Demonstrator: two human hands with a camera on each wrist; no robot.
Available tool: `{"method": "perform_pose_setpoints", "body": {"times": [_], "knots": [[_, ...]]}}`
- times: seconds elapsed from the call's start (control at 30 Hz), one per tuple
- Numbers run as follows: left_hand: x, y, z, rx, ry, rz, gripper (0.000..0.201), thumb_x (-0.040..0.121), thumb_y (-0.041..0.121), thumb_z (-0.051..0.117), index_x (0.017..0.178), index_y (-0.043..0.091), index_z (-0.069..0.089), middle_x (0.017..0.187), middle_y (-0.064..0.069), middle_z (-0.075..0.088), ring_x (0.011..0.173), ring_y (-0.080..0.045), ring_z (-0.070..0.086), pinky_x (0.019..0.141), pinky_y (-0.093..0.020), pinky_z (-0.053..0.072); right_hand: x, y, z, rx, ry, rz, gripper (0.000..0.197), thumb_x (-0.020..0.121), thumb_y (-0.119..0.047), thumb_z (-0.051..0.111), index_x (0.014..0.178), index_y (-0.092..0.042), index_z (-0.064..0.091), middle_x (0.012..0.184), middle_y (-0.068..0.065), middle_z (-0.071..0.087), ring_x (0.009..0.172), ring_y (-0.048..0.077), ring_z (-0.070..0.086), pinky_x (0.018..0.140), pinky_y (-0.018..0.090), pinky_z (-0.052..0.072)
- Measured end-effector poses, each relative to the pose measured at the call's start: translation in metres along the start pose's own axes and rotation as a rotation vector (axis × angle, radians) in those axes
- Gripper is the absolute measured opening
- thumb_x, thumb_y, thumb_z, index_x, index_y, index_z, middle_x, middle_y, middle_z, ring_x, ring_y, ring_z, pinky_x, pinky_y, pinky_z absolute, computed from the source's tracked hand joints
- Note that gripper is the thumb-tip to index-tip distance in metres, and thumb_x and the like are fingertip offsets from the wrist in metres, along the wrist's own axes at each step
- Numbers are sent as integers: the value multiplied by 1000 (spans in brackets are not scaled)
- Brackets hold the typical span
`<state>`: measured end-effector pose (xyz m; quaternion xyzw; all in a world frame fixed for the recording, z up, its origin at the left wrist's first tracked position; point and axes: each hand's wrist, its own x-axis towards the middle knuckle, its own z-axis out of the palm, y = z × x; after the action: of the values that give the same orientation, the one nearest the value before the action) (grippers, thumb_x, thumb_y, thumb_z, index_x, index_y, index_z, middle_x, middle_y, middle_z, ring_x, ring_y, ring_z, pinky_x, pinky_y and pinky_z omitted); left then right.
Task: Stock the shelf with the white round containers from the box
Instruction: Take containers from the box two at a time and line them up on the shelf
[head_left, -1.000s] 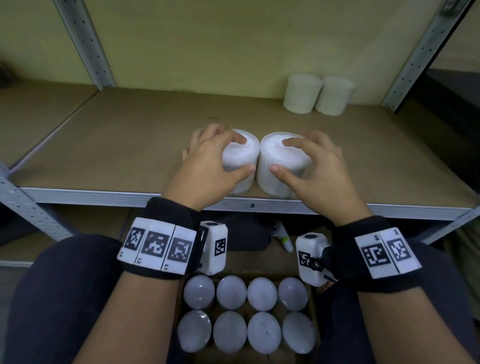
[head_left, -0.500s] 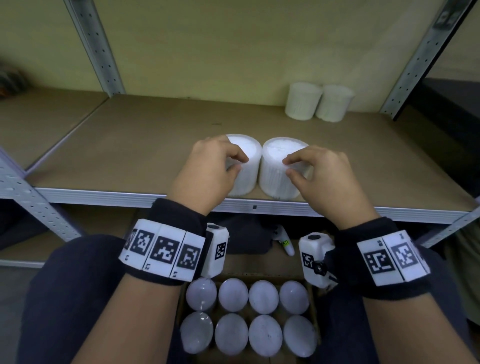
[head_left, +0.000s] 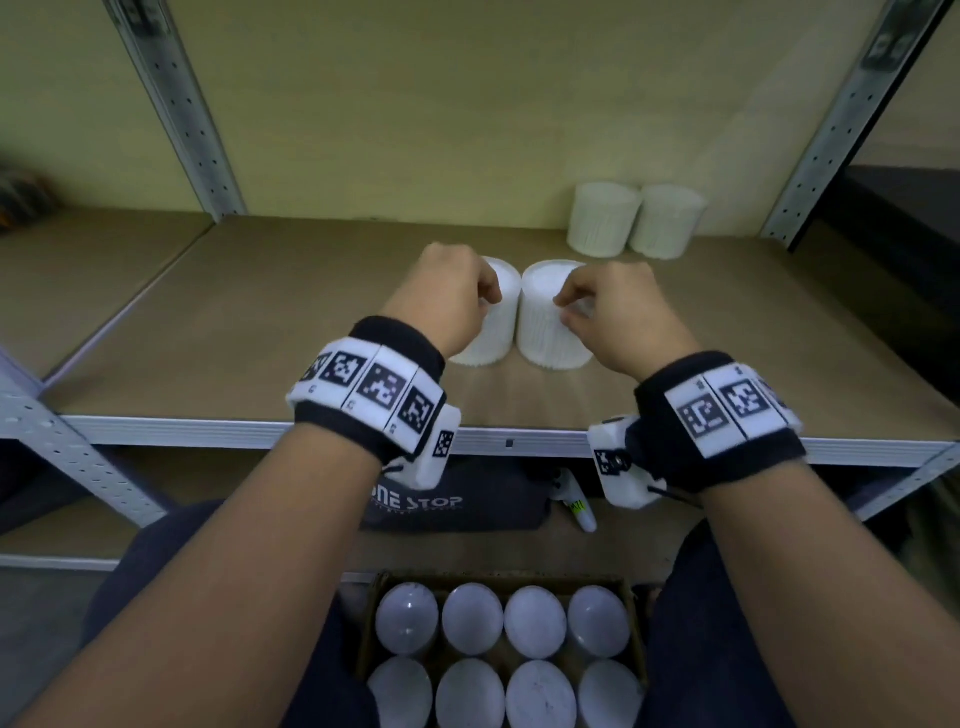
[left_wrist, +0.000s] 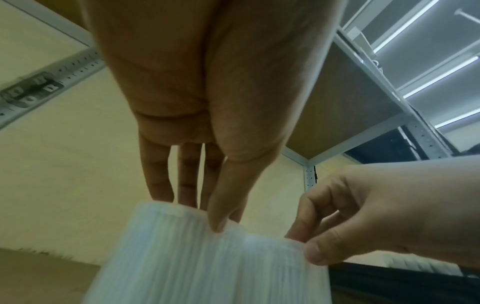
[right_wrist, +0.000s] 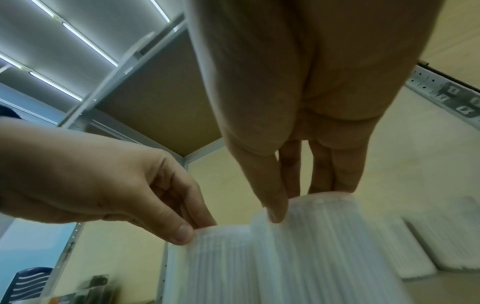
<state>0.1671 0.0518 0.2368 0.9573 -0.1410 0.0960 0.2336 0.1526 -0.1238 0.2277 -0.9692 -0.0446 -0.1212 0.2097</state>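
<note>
Two white ribbed round containers stand side by side on the brown shelf board (head_left: 260, 322), the left one (head_left: 501, 325) and the right one (head_left: 545, 332). My left hand (head_left: 488, 304) hovers at the near top rim of the left container (left_wrist: 176, 257), thumb tip on its front edge and straight fingers on the lid. My right hand (head_left: 566, 306) mirrors it on the right container (right_wrist: 332, 246), thumb at the near rim. Neither hand wraps round a container. Two more white containers (head_left: 602, 218) stand at the back right.
A cardboard box (head_left: 371, 613) on my lap holds several white round containers. A dark bag (head_left: 457, 501) and a small white bottle (head_left: 574, 501) lie on the lower shelf. Metal uprights (head_left: 176, 104) frame the bay; bare board lies left and right of the pair.
Both hands have let go of their full grasp round the two containers, risen and drawn back toward me, leaving only fingertips at the near rims. The containers stay on the shelf.
</note>
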Motion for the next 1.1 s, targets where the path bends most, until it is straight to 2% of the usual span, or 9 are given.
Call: {"method": "perform_pose_setpoints", "body": {"times": [0.07, 0.13, 0.2, 0.37, 0.67, 0.93, 1.1], "knots": [[17, 0, 1, 33, -36, 4, 25, 90, 1, 57, 106, 15, 71, 117, -7, 65, 95, -20, 64, 83, -25, 50, 18, 3, 0, 3, -20, -5, 19, 88, -10, 62, 104, -11, 72, 112, 6, 70, 103, 22, 65, 92, 28, 49], [35, -1, 3, 71, -64, 15, 29, 88, -3, 56, 107, 13, 71, 119, -9, 65, 100, -23, 64, 92, -32, 52, 37, 7, 2, 4, -31, -6, 18, 88, -9, 63, 102, -11, 73, 111, 8, 70, 101, 23, 65, 91, 28, 50], [52, -4, 4, 99, -84, 23, 32, 87, -6, 54, 107, 12, 71, 120, -11, 64, 104, -25, 64, 96, -36, 52, 55, 10, 4, -7, -43, -4, 18, 87, -10, 63, 102, -12, 73, 110, 7, 70, 100, 23, 66, 91, 28, 51], [89, -14, 5, 98, -125, 11, 36, 87, -8, 54, 112, 12, 70, 125, -10, 62, 110, -25, 62, 100, -34, 49, 94, 18, 11, 7, -51, 8, 18, 86, -10, 65, 102, -11, 74, 111, 7, 70, 103, 23, 66, 97, 34, 51], [144, -26, 20, 46, -96, 14, 38, 89, -6, 51, 120, 10, 66, 129, -10, 61, 115, -24, 60, 102, -28, 45, 154, 32, 20, 10, -29, 17, 16, 83, -9, 69, 98, -11, 74, 109, 7, 71, 100, 23, 66, 85, 26, 50], [190, -39, 42, 30, -38, 11, 40, 90, -5, 48, 123, 10, 64, 133, -11, 58, 120, -25, 57, 106, -26, 41, 189, 42, 31, -32, 17, -6, 18, 86, -10, 65, 102, -10, 73, 113, 9, 69, 107, 26, 62, 94, 35, 51], [207, -44, 54, 50, -5, 27, 43, 90, -7, 45, 123, 11, 64, 133, -12, 56, 119, -26, 56, 103, -25, 41, 202, 50, 41, -48, 67, -8, 20, 89, -12, 60, 105, -9, 71, 116, 9, 67, 113, 28, 57, 96, 38, 49]]}}
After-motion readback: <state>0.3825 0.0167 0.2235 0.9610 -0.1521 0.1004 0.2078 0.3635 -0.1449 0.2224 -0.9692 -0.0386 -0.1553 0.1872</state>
